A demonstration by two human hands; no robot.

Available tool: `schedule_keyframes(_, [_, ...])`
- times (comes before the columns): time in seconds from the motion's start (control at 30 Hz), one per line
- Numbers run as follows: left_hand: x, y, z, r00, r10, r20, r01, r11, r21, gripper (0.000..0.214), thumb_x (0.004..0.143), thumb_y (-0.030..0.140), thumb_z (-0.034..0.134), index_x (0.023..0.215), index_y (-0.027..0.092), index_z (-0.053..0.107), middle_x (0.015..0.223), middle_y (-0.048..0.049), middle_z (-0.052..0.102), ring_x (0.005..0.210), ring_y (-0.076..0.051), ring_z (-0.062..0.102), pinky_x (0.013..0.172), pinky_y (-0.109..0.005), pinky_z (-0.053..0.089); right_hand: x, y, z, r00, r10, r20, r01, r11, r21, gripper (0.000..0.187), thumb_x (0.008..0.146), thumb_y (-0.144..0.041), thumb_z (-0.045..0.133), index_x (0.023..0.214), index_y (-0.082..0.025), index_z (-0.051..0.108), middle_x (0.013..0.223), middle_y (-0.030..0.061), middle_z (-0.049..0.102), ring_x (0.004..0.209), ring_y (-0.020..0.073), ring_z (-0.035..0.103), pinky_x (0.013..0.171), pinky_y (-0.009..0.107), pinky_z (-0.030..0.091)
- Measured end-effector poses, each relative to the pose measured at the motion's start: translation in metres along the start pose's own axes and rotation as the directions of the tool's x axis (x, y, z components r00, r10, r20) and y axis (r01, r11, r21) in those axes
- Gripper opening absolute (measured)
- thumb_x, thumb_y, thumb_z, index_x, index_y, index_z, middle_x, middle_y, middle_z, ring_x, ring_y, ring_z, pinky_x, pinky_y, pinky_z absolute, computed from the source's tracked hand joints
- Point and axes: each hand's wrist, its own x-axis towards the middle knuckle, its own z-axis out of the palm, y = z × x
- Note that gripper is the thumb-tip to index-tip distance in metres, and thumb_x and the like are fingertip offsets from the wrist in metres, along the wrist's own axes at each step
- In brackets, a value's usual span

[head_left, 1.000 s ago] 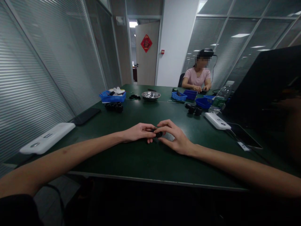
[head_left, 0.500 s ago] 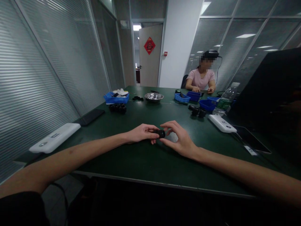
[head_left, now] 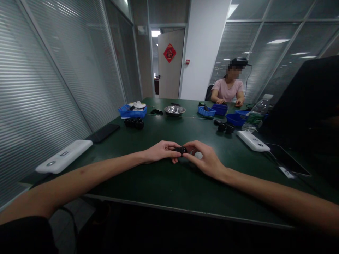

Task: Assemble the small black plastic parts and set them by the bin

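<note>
Black part (head_left: 181, 150), long axis left-right

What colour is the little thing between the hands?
Black. The part shows best in the head view.

a dark green table (head_left: 164, 183) carries a white oblong device (head_left: 64, 161), a black phone (head_left: 103, 133), a blue plastic tray (head_left: 131, 112), a steel bowl (head_left: 174, 110) and a clear plastic bottle (head_left: 255, 114). the left hand (head_left: 161, 152) and the right hand (head_left: 205, 161) rest mid-table, pinching a small black part (head_left: 181, 150).

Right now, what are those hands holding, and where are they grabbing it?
A small black part: left hand fingers pinch one end, right hand fingers the other.
</note>
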Motion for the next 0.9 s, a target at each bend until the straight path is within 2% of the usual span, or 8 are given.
schedule_keyframes(0.1, [0.0008,-0.0013,-0.0004,1.0,0.002,0.017,-0.002,1.0,0.009,0.043,0.088,0.036,0.078,0.12,0.009,0.067,0.096,-0.0072,0.073,0.079,-0.014,0.071,0.081,-0.032,0.055,0.0,0.0011,0.0008,0.997,-0.071,0.027,0.07,0.997,0.012,0.023,0.1,-0.032,0.065,0.122,-0.023,0.065,0.109,0.008,0.068,0.09,0.0214,0.067,0.079,0.038,0.059])
schedule_keyframes(0.2, [0.0015,-0.0027,-0.0012,1.0,0.011,0.029,-0.012,1.0,0.022,0.044,0.089,0.037,0.077,0.121,0.009,0.066,0.096,-0.0074,0.074,0.08,-0.015,0.071,0.081,-0.032,0.055,-0.0002,0.001,0.0015,0.992,-0.124,0.019,0.124,0.992,0.038,0.026,0.099,-0.027,0.065,0.125,-0.023,0.063,0.121,0.0103,0.065,0.101,0.0238,0.066,0.086,0.041,0.059])
schedule_keyframes(0.3, [0.0014,-0.0035,-0.0017,1.0,0.016,0.02,-0.016,1.0,0.007,0.044,0.088,0.036,0.079,0.121,0.01,0.066,0.096,-0.0068,0.074,0.08,-0.014,0.071,0.082,-0.032,0.055,-0.0004,0.0013,0.0014,0.999,-0.041,-0.001,0.041,0.999,0.028,0.033,0.096,-0.031,0.069,0.128,-0.024,0.06,0.114,0.009,0.067,0.096,0.0241,0.067,0.081,0.041,0.06])
schedule_keyframes(0.37, [0.0011,-0.0035,-0.0018,1.0,0.013,0.014,-0.013,1.0,-0.01,0.043,0.087,0.036,0.079,0.119,0.01,0.067,0.097,-0.007,0.074,0.081,-0.014,0.071,0.083,-0.032,0.055,-0.0002,0.0014,0.0009,1.0,0.004,0.007,-0.004,1.0,0.012,0.029,0.097,-0.033,0.069,0.123,-0.023,0.062,0.106,0.0071,0.068,0.09,0.0227,0.067,0.078,0.04,0.06])
schedule_keyframes(0.47, [0.0006,-0.0026,-0.0015,1.0,0.009,0.019,-0.008,1.0,-0.018,0.043,0.087,0.037,0.08,0.119,0.01,0.068,0.1,-0.0081,0.074,0.082,-0.014,0.071,0.084,-0.033,0.055,0.0004,0.0001,0.0,0.999,-0.047,0.026,0.047,0.999,0.012,0.022,0.099,-0.03,0.066,0.119,-0.023,0.064,0.11,0.0076,0.067,0.091,0.0218,0.066,0.081,0.04,0.059])
schedule_keyframes(0.57, [0.0007,-0.0014,-0.0008,1.0,0.006,0.023,-0.005,1.0,-0.018,0.046,0.087,0.036,0.08,0.121,0.009,0.067,0.1,-0.0079,0.073,0.082,-0.014,0.071,0.084,-0.034,0.055,0.0007,-0.001,-0.0006,0.996,-0.083,0.018,0.083,0.996,0.028,0.026,0.098,-0.028,0.066,0.123,-0.023,0.063,0.12,0.0093,0.064,0.101,0.0233,0.065,0.086,0.041,0.059])
schedule_keyframes(0.73, [0.0011,-0.0006,-0.0003,1.0,-0.008,0.002,0.008,1.0,-0.008,0.046,0.086,0.037,0.08,0.12,0.009,0.067,0.098,-0.0081,0.074,0.08,-0.014,0.071,0.083,-0.034,0.055,0.0001,0.0017,-0.0016,0.999,0.044,0.027,-0.044,0.999,0.021,0.027,0.097,-0.035,0.07,0.12,-0.023,0.064,0.105,0.0055,0.069,0.089,0.021,0.068,0.078,0.038,0.06])
schedule_keyframes(0.9, [0.0017,-0.0024,-0.0012,1.0,0.003,0.004,-0.003,1.0,-0.008,0.046,0.086,0.037,0.08,0.121,0.009,0.067,0.099,-0.0078,0.073,0.081,-0.015,0.071,0.084,-0.034,0.055,0.0008,0.0012,-0.0008,0.996,-0.081,0.026,0.08,0.996,0.043,0.022,0.098,-0.025,0.065,0.12,-0.023,0.064,0.118,0.0084,0.066,0.097,0.0215,0.067,0.083,0.038,0.06])
